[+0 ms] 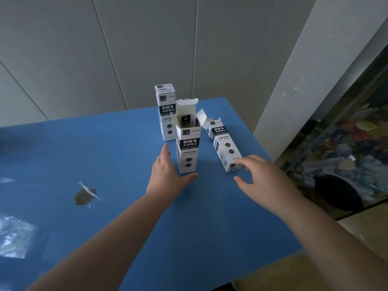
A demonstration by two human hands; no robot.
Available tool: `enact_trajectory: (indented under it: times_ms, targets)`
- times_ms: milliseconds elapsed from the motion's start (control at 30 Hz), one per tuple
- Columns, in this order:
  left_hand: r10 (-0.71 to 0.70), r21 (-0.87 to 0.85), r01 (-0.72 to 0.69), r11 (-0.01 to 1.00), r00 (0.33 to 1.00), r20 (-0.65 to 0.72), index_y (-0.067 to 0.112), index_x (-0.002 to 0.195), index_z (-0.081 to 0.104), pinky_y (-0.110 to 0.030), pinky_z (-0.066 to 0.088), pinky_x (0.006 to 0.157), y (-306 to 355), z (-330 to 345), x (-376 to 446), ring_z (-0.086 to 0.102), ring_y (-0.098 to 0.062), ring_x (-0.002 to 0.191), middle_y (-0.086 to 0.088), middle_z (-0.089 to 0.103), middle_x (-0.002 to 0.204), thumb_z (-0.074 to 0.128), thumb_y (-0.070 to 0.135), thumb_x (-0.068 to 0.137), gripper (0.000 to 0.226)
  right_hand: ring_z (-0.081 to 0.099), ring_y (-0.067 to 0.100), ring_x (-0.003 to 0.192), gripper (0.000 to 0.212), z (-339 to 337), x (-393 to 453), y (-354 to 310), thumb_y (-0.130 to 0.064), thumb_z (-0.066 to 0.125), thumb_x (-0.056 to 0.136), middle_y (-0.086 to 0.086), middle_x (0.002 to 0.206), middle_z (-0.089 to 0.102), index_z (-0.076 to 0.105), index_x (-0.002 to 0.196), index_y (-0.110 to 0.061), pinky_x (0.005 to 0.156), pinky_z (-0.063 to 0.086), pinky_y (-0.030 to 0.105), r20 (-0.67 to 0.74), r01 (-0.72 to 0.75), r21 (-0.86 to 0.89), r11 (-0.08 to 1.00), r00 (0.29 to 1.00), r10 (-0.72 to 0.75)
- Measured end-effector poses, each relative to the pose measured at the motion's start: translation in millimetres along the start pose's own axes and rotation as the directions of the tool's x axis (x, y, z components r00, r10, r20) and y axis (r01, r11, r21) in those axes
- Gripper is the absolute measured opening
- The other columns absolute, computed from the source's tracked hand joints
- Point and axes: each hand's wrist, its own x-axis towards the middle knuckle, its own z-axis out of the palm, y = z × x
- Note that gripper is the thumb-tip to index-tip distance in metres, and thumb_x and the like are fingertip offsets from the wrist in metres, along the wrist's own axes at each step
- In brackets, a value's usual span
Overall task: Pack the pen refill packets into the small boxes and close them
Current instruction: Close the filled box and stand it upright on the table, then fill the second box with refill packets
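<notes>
**Open box steadied, third box within reach**

Forearms stretch out over the blue table (pixel 105 156) toward three tall white refill boxes. Left hand (pixel 168 175) rests at the foot of the open box (pixel 188 148), fingers straight along its left side and thumb lying across its front base. That looks like bracing, so the upright carton does not topple. Its long axis is vertical, its mouth points up with flaps raised, and a dark refill packet (pixel 185 119) shows inside, so closing seems the step left.

Right hand (pixel 262 175) hovers with fingers spread and relaxed, fingertips at the near end of the leaning box (pixel 223 143), whose long axis tilts away to the left. Behind stands the closed box (pixel 165 110), upright, lid shut. A dark stain (pixel 84 196) marks the table at left.
</notes>
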Motion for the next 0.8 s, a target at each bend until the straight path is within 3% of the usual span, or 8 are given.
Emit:
enact_trajectory:
  times_ms: [133, 300, 533, 700, 800]
  targets:
    - [0.087, 0.207, -0.079, 0.975, 0.996, -0.03, 0.017, 0.158, 0.021, -0.032, 0.018, 0.12, -21.8, -32.6, -31.4, 0.015, -0.015, 0.149, 0.003, 0.025, 0.162, 0.062, 0.055, 0.09, 0.088, 0.061, 0.014, 0.11, 0.032, 5.9, -8.7, -15.3, -0.033, 0.069, 0.091, -0.012, 0.119, 0.062, 0.065, 0.123, -0.026, 0.088, 0.052, 0.035, -0.028, 0.003, 0.028, 1.0, 1.0, -0.002]
    - [0.234, 0.42, -0.176, 0.89, 0.968, -0.09, 0.013, 0.151, 0.041, -0.032, 0.018, 0.119, -49.2, -88.5, -74.5, 0.025, -0.021, 0.146, -0.001, 0.037, 0.157, 0.061, 0.047, 0.092, 0.07, 0.061, 0.011, 0.113, 0.036, 14.6, -11.4, -45.0, -0.033, 0.069, 0.091, -0.012, 0.124, 0.061, 0.064, 0.126, -0.027, 0.094, 0.053, 0.038, -0.078, 0.06, 0.097, 0.993, 0.996, -0.052]
    - [0.19, 0.547, -0.044, 0.836, 0.958, -0.214, 0.013, 0.143, 0.051, -0.045, 0.032, 0.117, -63.1, -141.2, -132.9, 0.036, -0.029, 0.143, -0.006, 0.048, 0.15, 0.072, 0.038, 0.086, 0.066, 0.057, 0.012, 0.116, 0.034, 45.9, -11.8, -90.0, -0.037, 0.064, 0.093, -0.015, 0.123, 0.059, 0.062, 0.126, -0.029, 0.093, 0.051, 0.036, 0.05, 0.212, 0.107, 0.971, 0.975, -0.218]
    - [0.116, 0.54, 0.09, 0.837, 0.935, -0.335, 0.013, 0.14, 0.052, -0.045, 0.034, 0.113, -62.3, -159.6, -169.9, 0.038, -0.031, 0.14, -0.007, 0.049, 0.148, 0.076, 0.033, 0.083, 0.065, 0.053, 0.012, 0.118, 0.034, 59.0, -12.5, -109.9, -0.039, 0.063, 0.094, -0.014, 0.126, 0.055, 0.06, 0.126, -0.029, 0.081, 0.043, 0.029, 0.064, 0.316, 0.12, 0.941, 0.944, -0.325]
    - [0.085, 0.549, 0.142, 0.824, 0.926, -0.367, 0.012, 0.142, 0.052, -0.042, 0.031, 0.115, -64.6, -165.6, -186.4, 0.036, -0.029, 0.141, -0.006, 0.048, 0.149, 0.075, 0.034, 0.084, 0.066, 0.049, 0.012, 0.123, 0.036, 63.1, -13.0, -122.2, -0.039, 0.063, 0.094, -0.011, 0.126, 0.053, 0.06, 0.128, -0.026, 0.082, 0.04, 0.027, 0.067, 0.36, 0.117, 0.926, 0.927, -0.369]
